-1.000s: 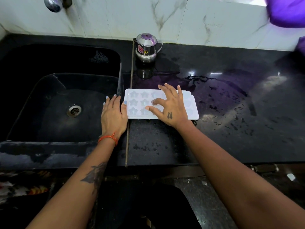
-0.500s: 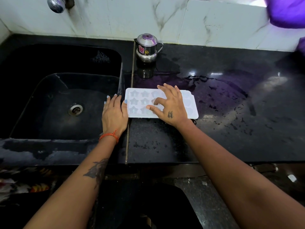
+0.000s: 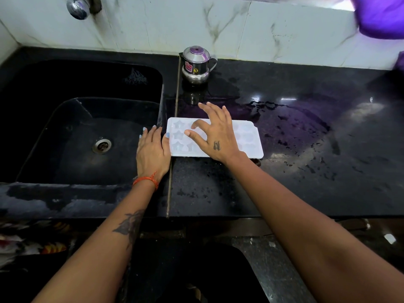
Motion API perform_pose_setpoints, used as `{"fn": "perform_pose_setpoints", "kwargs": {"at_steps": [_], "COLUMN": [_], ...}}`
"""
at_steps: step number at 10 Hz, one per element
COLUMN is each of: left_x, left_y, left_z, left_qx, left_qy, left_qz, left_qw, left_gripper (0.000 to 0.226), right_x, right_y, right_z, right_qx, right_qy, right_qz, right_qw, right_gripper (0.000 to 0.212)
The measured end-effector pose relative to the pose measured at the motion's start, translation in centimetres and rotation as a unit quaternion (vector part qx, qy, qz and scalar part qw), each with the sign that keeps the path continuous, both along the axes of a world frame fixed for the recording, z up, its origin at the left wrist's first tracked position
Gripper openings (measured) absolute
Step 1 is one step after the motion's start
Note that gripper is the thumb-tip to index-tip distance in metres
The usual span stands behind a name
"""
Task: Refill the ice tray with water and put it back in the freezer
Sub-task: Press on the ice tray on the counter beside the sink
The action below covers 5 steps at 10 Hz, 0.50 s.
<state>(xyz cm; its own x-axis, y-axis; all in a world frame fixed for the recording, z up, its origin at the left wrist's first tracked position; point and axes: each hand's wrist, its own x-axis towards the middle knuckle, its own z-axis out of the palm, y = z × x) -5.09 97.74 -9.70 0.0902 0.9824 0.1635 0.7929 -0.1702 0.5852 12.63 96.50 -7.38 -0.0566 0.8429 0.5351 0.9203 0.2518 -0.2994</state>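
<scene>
- Right hand [image 3: 215, 136] – fingers spread, palm down over the ice tray [image 3: 247, 136], grasping nothing.
- Left hand [image 3: 153, 149] – flat, fingers together, against the tray's left end.
- Tray lies flat on the wet black counter [image 3: 306, 171], beside the sink [image 3: 83, 136].

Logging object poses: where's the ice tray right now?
Head view, centre: the ice tray lies flat on the black counter, just right of the sink, under the right hand.

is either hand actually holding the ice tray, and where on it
No grasp. The left hand lies flat against the ice tray's left end; the right hand is spread on its top, fingers open.
</scene>
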Motion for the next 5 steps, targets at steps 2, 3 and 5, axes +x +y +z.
{"fn": "perform_pose_setpoints", "kwargs": {"at_steps": [2,3,5], "left_x": [0.03,0.03,0.03], "left_y": [0.03,-0.01,0.02], "left_z": [0.02,0.02,0.01], "left_qx": [0.000,0.000,-0.002], "left_qy": [0.002,-0.001,0.005], "left_qz": [0.000,0.001,0.001], "left_qw": [1.000,1.000,1.000], "left_gripper": [0.047,0.046,0.047], "right_x": [-0.37,-0.38,-0.32], "right_y": [-0.12,-0.06,-0.18], "right_z": [-1.23,-1.47,-1.58], "right_qx": [-0.026,-0.024,-0.037], "right_qy": [-0.012,-0.027,-0.049], "right_qz": [0.003,0.004,0.010], "right_qw": [1.000,0.999,0.998], "right_gripper": [0.052,0.052,0.055]}}
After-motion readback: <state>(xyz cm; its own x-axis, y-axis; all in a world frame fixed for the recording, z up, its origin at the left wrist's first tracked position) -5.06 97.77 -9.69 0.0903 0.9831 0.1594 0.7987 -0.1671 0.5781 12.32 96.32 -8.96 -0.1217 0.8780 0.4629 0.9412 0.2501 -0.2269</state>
